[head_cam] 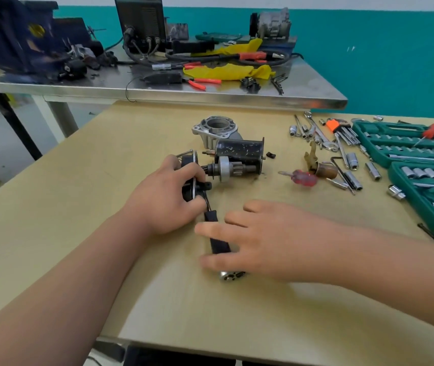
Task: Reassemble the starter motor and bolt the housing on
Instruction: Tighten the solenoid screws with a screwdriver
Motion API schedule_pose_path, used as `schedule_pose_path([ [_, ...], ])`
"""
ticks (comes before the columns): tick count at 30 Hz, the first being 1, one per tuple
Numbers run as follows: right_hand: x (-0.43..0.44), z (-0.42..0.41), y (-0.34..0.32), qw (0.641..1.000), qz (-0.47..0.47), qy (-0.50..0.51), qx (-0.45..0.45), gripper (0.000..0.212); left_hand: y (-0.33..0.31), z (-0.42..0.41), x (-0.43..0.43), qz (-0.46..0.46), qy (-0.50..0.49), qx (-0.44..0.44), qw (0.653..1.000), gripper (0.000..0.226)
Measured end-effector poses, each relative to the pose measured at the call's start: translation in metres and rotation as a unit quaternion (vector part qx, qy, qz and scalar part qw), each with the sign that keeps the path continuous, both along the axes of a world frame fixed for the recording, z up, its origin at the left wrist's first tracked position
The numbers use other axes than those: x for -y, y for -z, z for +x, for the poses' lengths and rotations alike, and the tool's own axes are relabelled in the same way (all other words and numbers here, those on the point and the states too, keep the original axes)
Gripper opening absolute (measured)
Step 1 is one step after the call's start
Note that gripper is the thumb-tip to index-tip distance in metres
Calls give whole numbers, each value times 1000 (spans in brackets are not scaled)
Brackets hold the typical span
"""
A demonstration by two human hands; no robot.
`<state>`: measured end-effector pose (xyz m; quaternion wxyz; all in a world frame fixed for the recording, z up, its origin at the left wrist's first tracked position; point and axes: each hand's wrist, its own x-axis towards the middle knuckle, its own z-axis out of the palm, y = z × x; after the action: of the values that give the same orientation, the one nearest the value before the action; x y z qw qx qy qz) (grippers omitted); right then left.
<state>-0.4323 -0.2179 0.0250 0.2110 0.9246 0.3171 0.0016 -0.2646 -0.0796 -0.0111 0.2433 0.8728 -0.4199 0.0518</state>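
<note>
L hand (pixel 167 191) grip clenched round black end plate (pixel 188 161), mid table. R hand (pixel 263 241) released, fingers spread over black wrench handle (pixel 219 245); contact unclear. Motor can (pixel 239 151) & grey housing (pixel 215 130) just beyond. Tan table (pixel 91 180); socket sets (pixel 408 143) right; steel table (pixel 210 95), teal wall (pixel 395 62) far.

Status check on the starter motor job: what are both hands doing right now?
Left hand grips black end cap. Right hand open over ratchet handle. Silver housing off, behind motor body. Screwdriver lies aside.
</note>
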Motion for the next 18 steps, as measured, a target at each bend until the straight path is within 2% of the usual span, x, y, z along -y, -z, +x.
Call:
schedule_pose_path([
  [3, -12, 15, -6, 993, -72, -80, -40, 45, -1, 8, -3, -38, -1, -51, 998, 31],
  [6, -13, 26, -10, 981, -113, -149, -45, 45, 0, 10, -4, -53, -5, -74, 996, 31],
  [8, -11, 35, -11, 978, -111, -164, -61, 49, 0, 10, -4, -56, -4, -78, 995, 31],
  [11, 6, 52, -21, 989, -79, -124, -23, 27, 0, 9, -4, -65, -10, -82, 994, 28],
  [13, 28, 55, -34, 999, 13, -48, 20, 26, 1, 9, -3, -71, -17, -85, 994, 23],
  [15, 48, 48, -44, 977, 173, 15, 124, 31, 2, 11, -3, -72, -17, -85, 994, 22],
  [16, 56, 42, -47, 944, 273, 59, 173, 37, 2, 11, -3, -69, -11, -83, 994, 22],
  [18, 66, 32, -50, 846, 444, 172, 239, 39, 1, 12, -3, -61, 1, -77, 995, 23],
])
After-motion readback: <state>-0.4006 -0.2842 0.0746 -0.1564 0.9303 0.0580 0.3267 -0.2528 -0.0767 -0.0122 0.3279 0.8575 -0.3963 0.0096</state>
